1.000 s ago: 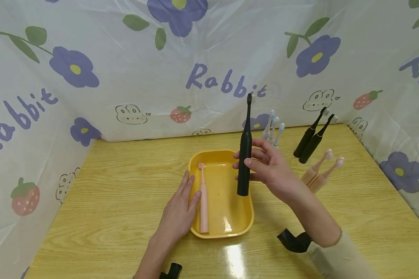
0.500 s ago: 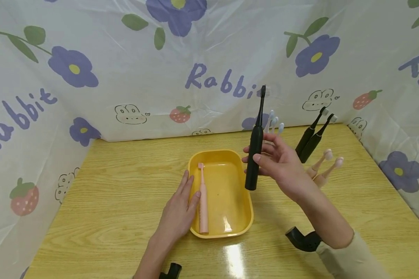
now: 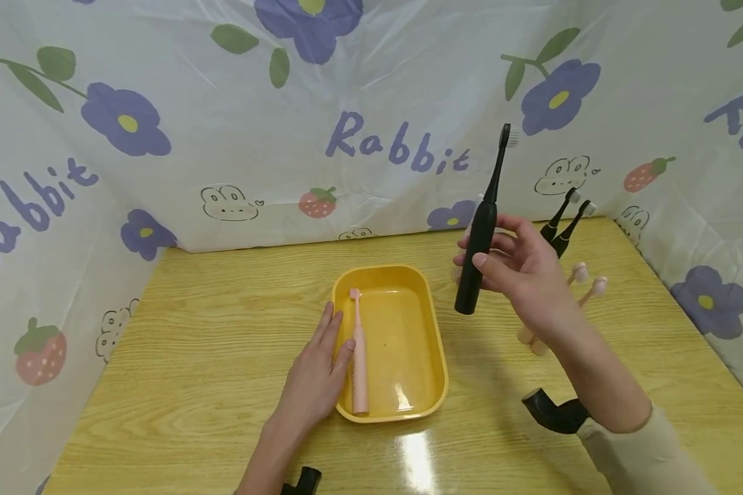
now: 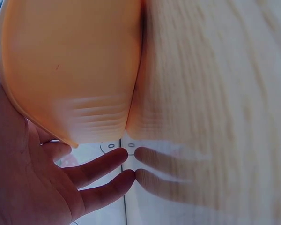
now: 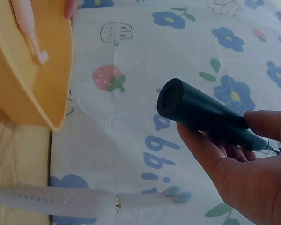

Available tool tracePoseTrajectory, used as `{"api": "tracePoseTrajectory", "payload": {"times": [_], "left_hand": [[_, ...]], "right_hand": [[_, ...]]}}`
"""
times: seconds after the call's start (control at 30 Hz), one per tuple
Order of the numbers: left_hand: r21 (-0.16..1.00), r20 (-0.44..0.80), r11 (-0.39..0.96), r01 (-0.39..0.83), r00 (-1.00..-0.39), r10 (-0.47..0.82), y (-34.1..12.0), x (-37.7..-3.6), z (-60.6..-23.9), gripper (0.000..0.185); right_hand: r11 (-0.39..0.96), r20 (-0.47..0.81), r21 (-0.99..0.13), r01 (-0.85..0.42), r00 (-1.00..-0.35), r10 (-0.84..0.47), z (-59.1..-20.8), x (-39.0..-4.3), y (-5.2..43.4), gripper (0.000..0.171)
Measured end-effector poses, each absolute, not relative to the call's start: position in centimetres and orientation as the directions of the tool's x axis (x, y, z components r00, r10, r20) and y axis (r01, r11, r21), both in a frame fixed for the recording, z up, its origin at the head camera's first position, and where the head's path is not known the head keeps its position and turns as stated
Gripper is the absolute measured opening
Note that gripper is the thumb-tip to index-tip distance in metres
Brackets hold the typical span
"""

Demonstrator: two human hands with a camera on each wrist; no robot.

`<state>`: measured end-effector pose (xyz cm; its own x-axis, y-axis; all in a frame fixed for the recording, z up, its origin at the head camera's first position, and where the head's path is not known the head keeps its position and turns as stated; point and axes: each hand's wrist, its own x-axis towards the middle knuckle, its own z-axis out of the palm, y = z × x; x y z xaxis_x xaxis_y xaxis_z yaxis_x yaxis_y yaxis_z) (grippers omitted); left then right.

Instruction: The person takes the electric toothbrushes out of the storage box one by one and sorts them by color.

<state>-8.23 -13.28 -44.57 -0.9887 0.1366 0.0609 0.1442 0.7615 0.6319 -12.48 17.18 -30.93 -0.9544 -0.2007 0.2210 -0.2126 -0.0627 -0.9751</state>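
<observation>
My right hand holds a black electric toothbrush nearly upright in the air, right of the yellow tray. The thumb lies on one side of the handle and the fingers on the other. In the right wrist view the handle's round base faces the camera. My left hand rests against the tray's left side, the thumb over the rim. In the left wrist view its fingers stretch out along the outside. A pink electric toothbrush lies in the tray along its left wall.
Two black toothbrushes stand at the back right, with two light pink ones nearer, partly behind my right arm. A pale toothbrush with bluish bristles stands behind the held one. Patterned cloth walls the wooden table.
My right hand has moved right and up with the black toothbrush, away from over the tray's right edge. My left hand and the tray have stayed in place.
</observation>
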Motion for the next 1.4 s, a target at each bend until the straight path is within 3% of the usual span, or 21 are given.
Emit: {"api": "tracePoseTrajectory", "payload": {"times": [0.33, 0.6, 1.1, 1.4], "left_hand": [[0.630, 0.060, 0.764, 0.143, -0.989, 0.136, -13.3, -8.2, -44.5, 0.063], [0.620, 0.068, 0.770, 0.150, -0.988, 0.138, -13.3, -8.4, -44.4, 0.062], [0.618, 0.066, 0.772, 0.151, -0.988, 0.140, -13.3, -8.3, -44.5, 0.062], [0.615, 0.066, 0.774, 0.154, -0.987, 0.144, -13.3, -8.3, -44.5, 0.063]], "right_hand": [[0.014, 0.330, -0.942, -0.334, -0.935, -0.128, -30.3, -12.8, 18.8, 0.044], [0.060, 0.354, -0.931, -0.361, -0.930, -0.098, -29.8, -13.2, 20.4, 0.043], [-0.134, 0.356, -0.922, -0.363, -0.932, 0.073, -29.2, -14.2, 23.8, 0.048], [-0.152, 0.377, -0.905, -0.397, -0.914, 0.147, -29.3, -14.7, 25.6, 0.049]]}}
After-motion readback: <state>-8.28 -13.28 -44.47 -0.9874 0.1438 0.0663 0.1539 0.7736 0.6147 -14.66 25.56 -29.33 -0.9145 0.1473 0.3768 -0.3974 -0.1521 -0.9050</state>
